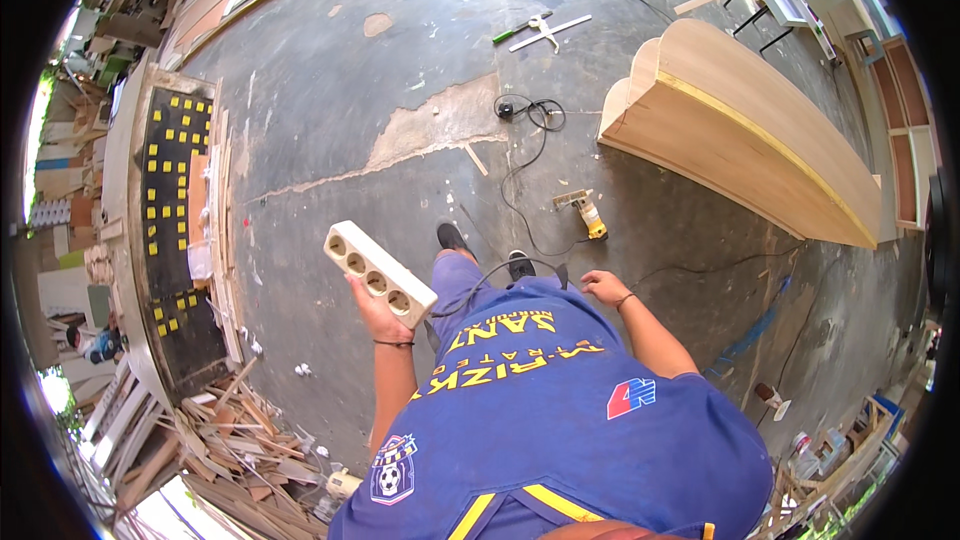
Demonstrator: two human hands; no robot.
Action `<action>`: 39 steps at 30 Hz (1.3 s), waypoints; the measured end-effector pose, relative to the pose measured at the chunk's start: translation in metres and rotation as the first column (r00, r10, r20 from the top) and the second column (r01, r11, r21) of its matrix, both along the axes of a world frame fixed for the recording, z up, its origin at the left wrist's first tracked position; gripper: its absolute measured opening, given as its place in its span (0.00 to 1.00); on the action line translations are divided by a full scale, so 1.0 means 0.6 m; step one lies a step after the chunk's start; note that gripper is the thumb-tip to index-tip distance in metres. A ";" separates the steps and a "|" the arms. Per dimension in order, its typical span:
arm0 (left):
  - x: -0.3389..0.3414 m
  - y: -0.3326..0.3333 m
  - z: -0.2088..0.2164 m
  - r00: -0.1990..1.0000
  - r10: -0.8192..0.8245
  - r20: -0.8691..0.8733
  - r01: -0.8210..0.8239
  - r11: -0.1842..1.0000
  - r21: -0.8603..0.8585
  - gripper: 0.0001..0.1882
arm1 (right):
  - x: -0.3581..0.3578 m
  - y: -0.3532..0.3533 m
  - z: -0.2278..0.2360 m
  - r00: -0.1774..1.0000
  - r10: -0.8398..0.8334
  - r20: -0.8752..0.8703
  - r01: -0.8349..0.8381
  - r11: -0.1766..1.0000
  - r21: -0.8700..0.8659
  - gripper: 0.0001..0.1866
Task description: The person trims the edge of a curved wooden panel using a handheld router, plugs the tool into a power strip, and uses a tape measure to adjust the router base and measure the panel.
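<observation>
In my left hand [378,312] is a white power strip [378,275] with several round sockets in a row, its fingers wrapped round the near side. A dark cord [492,273] leaves the strip's near end and arcs in front of my waist toward the right. My right hand [604,288] hangs by my right hip, fingers loosely bent and apart, with nothing visible in it. Beyond it on the floor lies a yellow and silver handheld power tool [584,213], nearest to that hand. From the tool a black cable [512,185] runs away to a coiled part with a plug.
A large curved wooden cabinet piece [740,130] lies at the right. Farther off are a T-shaped white tool [548,32] and a green-handled tool [520,30]. At left stands a dark bench [168,200] with yellow squares; wood scraps [235,440] pile up near it. Another cable [690,267] crosses the floor.
</observation>
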State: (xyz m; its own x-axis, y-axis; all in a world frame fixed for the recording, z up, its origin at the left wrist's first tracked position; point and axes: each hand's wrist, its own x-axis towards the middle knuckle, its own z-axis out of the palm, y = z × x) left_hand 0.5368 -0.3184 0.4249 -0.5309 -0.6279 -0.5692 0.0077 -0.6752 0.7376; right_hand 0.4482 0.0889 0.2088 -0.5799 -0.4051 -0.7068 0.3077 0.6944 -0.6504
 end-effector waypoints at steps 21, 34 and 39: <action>-0.239 -0.247 -0.329 0.178 -0.876 0.447 0.369 0.481 0.795 0.35 | -0.506 -0.378 -0.523 0.753 -0.601 -0.268 0.639 0.764 0.083 0.13; -0.207 -0.285 -0.438 0.090 -0.755 0.650 0.141 0.655 0.742 0.36 | -0.770 -0.511 -0.856 0.963 0.141 -0.231 0.053 0.738 0.673 0.24; -0.230 -0.289 -0.422 0.117 -0.769 0.629 0.110 0.639 0.761 0.37 | -0.675 -0.511 -0.857 0.998 0.023 -0.062 0.026 0.723 0.691 0.14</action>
State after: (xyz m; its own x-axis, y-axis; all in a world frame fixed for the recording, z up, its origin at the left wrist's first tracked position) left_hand 0.3988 -0.4917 0.1717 0.4306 0.0176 -0.9024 -0.8015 -0.4521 -0.3913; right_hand 0.0432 -0.2180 -0.3056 -0.6320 0.1822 -0.7532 0.2857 0.9583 -0.0079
